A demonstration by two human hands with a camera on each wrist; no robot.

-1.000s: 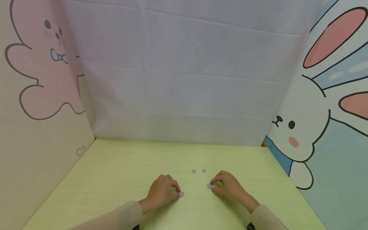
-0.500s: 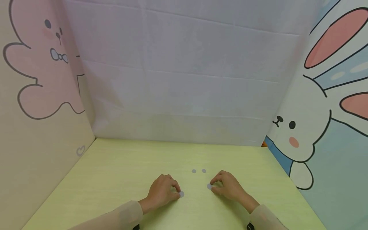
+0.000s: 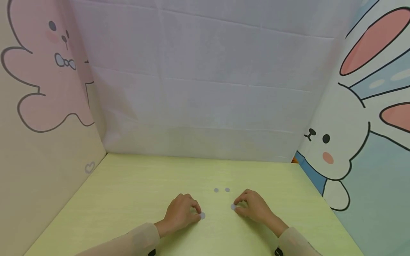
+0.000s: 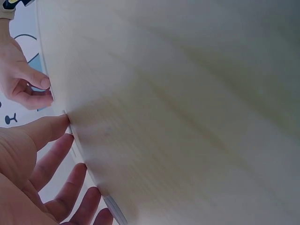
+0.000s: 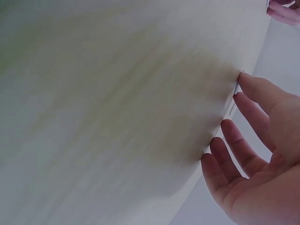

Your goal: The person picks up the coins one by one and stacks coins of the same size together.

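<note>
Several small flat grey discs lie on the pale yellow tabletop (image 3: 144, 185). My left hand (image 3: 180, 212) rests on the table with thumb and index finger pinching the edge of the near-left grey disc (image 3: 203, 216). To the right, my right hand (image 3: 253, 207) pinches the near-right grey disc (image 3: 233, 207) the same way, from its right side. In the left wrist view the left hand's (image 4: 42, 173) other fingertips touch the table. The right wrist view shows the right hand (image 5: 262, 154) with its fingertips also on the surface.
Two more grey discs, a left one (image 3: 216, 190) and a right one (image 3: 227, 190), lie side by side farther back. A white cloth wall (image 3: 205, 89) closes off the back. Panels with a pink cartoon animal (image 3: 54, 78) and a white rabbit (image 3: 339, 142) flank the table.
</note>
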